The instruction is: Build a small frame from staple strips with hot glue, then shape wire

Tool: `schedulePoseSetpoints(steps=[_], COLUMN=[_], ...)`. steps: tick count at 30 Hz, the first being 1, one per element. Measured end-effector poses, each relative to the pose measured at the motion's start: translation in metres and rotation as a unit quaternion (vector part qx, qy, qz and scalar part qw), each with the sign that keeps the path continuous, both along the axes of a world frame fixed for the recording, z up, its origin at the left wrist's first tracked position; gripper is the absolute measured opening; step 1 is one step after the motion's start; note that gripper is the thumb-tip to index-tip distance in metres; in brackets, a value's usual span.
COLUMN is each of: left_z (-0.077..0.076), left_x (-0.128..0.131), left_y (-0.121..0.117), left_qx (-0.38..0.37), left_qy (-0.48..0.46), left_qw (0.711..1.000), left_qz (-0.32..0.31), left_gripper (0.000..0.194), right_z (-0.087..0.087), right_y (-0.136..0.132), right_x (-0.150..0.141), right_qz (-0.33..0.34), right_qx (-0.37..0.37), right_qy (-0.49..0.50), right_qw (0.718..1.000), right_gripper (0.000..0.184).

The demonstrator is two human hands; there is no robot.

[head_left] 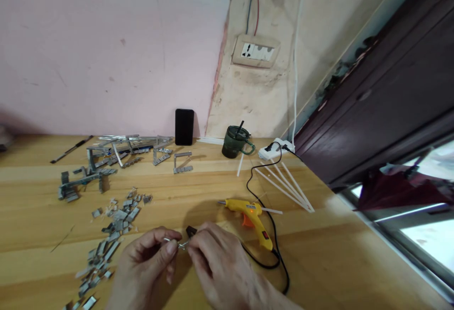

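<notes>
My left hand (147, 260) and my right hand (220, 260) come together low in the middle, over the wooden table (319, 262). Between their fingertips is a small shiny metal piece (183, 245), pinched from both sides; its full shape is covered by the fingers. A small dark object (190, 230) shows just beyond the right fingertips, and I cannot tell whether it is held. To the right lies a yellow hot glue gun (250, 209) with an orange trigger and a lit light, its nozzle pointing left. Loose metal pieces (120, 215) lie scattered left of my hands.
Bent metal frames (81, 180) lie at the back left. A black phone (184, 127) leans on the wall beside a green glass mug (234, 143). White glue sticks (283, 184) lie near a power strip (276, 149). The gun's black cable (275, 229) loops across the right side.
</notes>
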State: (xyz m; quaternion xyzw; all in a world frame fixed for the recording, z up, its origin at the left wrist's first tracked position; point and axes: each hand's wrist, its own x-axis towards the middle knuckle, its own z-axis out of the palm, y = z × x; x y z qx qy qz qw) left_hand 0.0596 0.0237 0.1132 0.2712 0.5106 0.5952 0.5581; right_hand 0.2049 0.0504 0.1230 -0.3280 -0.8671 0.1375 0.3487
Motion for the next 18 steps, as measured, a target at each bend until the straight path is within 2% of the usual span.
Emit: schedulePoseSetpoints(steps=[2, 4, 5, 6, 8, 10, 11, 13, 18], left_z=[-0.001, -0.002, -0.002, -0.002, -0.001, -0.001, -0.001, -0.002, -0.007], left_x=[-0.001, -0.003, -0.004, -0.004, -0.006, -0.007, -0.007, -0.008, -0.009], left_y=[0.0, 0.0, 0.0, 0.0, 0.0, 0.001, 0.001, 0.001, 0.001], left_qx=[0.005, 0.018, 0.026, 0.032, 0.044, 0.048, 0.047, 0.045, 0.035], left_qy=[-0.021, -0.028, -0.022, -0.016, -0.002, 0.012, 0.018, 0.029, 0.074], left_qw=[1.0, 0.999, 0.999, 0.999, 0.998, 0.997, 0.997, 0.998, 0.997], left_qz=[-0.016, -0.032, -0.036, -0.041, -0.048, -0.052, -0.05, -0.038, -0.014], left_gripper=[0.016, 0.015, 0.015, 0.015, 0.013, 0.013, 0.012, 0.012, 0.011], right_z=[0.003, 0.005, 0.005, 0.005, 0.001, -0.003, -0.005, -0.006, 0.004], right_y=[0.0, 0.001, 0.003, 0.004, 0.009, 0.013, 0.014, 0.013, 0.006], right_x=[-0.001, -0.001, -0.001, -0.001, 0.0, -0.001, -0.001, -0.002, -0.004], right_qz=[-0.001, -0.017, -0.022, -0.019, 0.009, 0.052, 0.061, 0.055, 0.003], right_qx=[-0.044, -0.153, -0.229, -0.311, -0.455, -0.538, -0.555, -0.562, -0.543], right_qy=[0.02, 0.058, 0.081, 0.106, 0.162, 0.212, 0.23, 0.247, 0.23], right_qw=[0.999, 0.986, 0.97, 0.944, 0.876, 0.814, 0.797, 0.787, 0.807], right_gripper=[0.016, 0.01, 0.006, 0.004, 0.011, 0.017, 0.018, 0.013, 0.008])
